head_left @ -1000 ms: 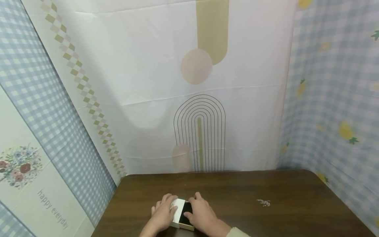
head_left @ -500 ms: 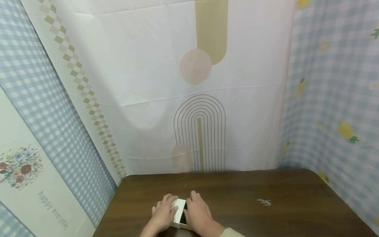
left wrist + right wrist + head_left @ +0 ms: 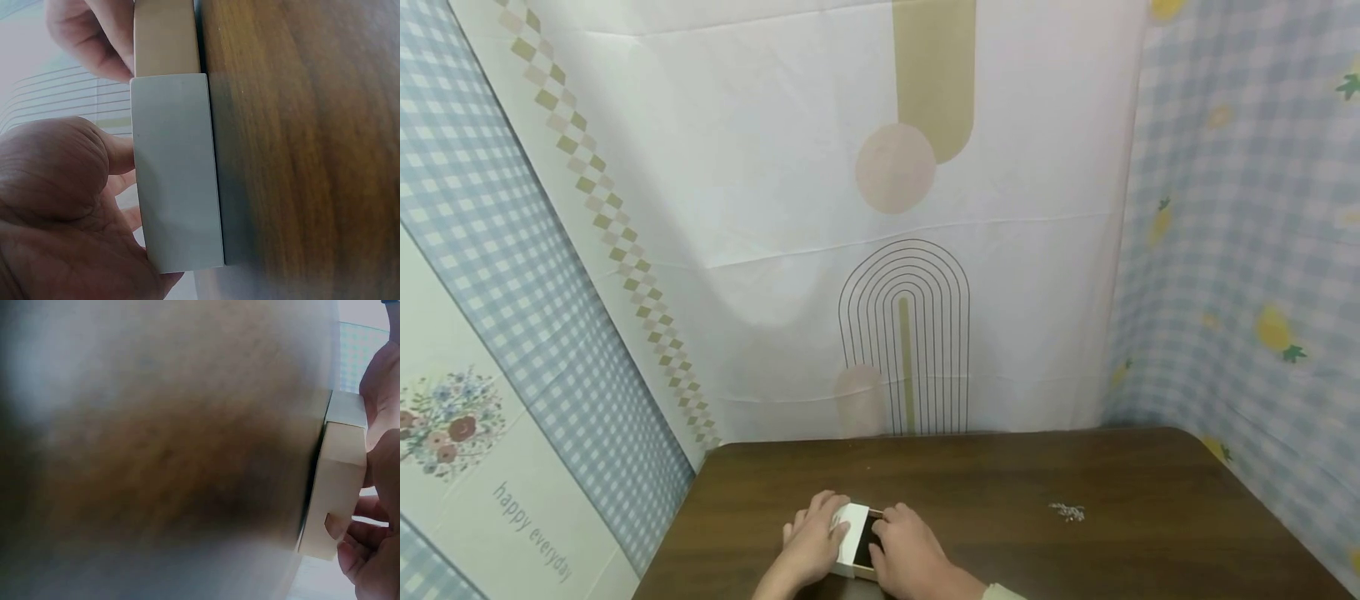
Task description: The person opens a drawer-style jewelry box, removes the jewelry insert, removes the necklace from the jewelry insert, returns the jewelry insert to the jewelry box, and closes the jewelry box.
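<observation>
A low box with a white sleeve (image 3: pixel 852 537) and a tan cardboard drawer (image 3: pixel 337 469) lies at the front of the brown table. Part of the drawer sticks out to the right of the sleeve, showing a black inside (image 3: pixel 867 542). My left hand (image 3: pixel 811 540) grips the sleeve from the left, its thumb on top and its fingers over the far side. At the drawer's open end, my right hand (image 3: pixel 913 550) holds the drawer with bent fingers and thumb, covering its right end. A half-round notch in the drawer's end shows in the right wrist view.
A small heap of tiny silvery pieces (image 3: pixel 1069 512) lies on the table (image 3: pixel 985 475) to the right. Hanging cloths surround the table, a white printed one (image 3: pixel 775 250) behind and blue checked ones at both sides.
My right hand shifted left over the drawer, then back a little to the right; its fingers are more bent now. Less black shows than a second ago. The left hand stays put.
</observation>
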A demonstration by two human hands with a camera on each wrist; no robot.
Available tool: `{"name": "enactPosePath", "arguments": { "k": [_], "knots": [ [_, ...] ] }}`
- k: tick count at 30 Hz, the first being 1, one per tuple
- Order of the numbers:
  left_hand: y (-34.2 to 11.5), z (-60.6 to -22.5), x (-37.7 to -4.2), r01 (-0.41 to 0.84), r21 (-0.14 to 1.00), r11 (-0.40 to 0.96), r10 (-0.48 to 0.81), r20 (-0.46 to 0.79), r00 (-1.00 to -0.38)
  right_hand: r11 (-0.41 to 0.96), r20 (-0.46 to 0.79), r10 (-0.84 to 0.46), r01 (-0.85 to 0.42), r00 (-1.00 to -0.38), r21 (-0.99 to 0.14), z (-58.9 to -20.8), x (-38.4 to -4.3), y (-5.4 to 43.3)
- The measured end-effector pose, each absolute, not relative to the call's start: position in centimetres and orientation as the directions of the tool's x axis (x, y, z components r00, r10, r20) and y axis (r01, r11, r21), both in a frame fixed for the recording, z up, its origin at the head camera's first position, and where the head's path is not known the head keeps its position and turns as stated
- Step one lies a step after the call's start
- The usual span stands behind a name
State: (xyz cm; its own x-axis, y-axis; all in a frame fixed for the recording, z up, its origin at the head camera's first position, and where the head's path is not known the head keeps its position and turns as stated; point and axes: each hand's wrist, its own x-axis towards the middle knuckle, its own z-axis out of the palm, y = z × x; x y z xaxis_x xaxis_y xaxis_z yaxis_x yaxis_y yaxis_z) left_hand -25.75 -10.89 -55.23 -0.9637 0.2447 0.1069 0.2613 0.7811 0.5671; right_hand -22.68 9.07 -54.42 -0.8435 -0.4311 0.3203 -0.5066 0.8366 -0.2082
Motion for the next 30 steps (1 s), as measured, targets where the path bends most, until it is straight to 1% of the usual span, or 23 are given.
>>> {"name": "enactPosePath", "arguments": {
  "k": [5, 17, 21, 26, 30],
  "knots": [
    [-11.1, -55.8, -25.8, 0.271, 0.58, 0.768, 0.245, 0.125, -0.961, 0.819, 0.317, -0.423, -0.508, -0.849, -0.267, -54.7, -22.7, 9.7],
    [-11.1, -55.1, -25.8, 0.266, 0.595, 0.759, 0.25, 0.111, -0.962, 0.787, 0.294, -0.389, -0.481, -0.873, -0.386, -54.6, -22.8, 9.7],
    [-11.2, -55.2, -25.9, 0.25, 0.599, 0.761, 0.235, 0.104, -0.966, 0.759, 0.285, -0.437, -0.52, -0.853, -0.392, -54.4, -22.8, 10.0],
    [-11.2, -55.5, -26.0, 0.267, 0.597, 0.757, 0.242, 0.124, -0.962, 0.686, 0.281, -0.503, -0.576, -0.817, -0.445, -53.8, -22.2, 11.5],
    [-11.0, -55.3, -25.8, 0.265, 0.602, 0.753, 0.237, 0.127, -0.963, 0.652, 0.348, -0.493, -0.603, -0.798, -0.459, -53.4, -21.4, 13.1]
  ]
}}
